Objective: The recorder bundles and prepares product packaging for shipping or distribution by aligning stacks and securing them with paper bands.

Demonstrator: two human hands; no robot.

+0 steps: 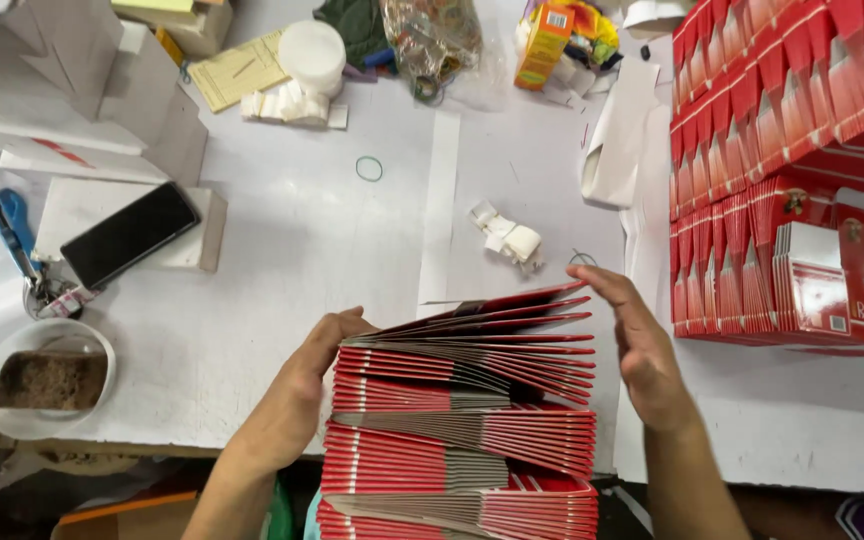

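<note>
A tall stack of flattened red cartons [462,420] with white edges rises at the near edge of the white table [312,240]. My left hand [302,385] presses flat against the stack's left side. On the right side my right hand [637,345] holds the stack, its fingers reaching over the fanned top sheets, which lift apart near the right edge.
Rows of stacked red cartons [782,170] fill the right. A black phone [129,234] lies on a white box at left, near blue-handled scissors [12,228]. A round tub [47,378] sits at the front left. A green rubber band [369,168], crumpled paper [508,236] and clutter lie farther back.
</note>
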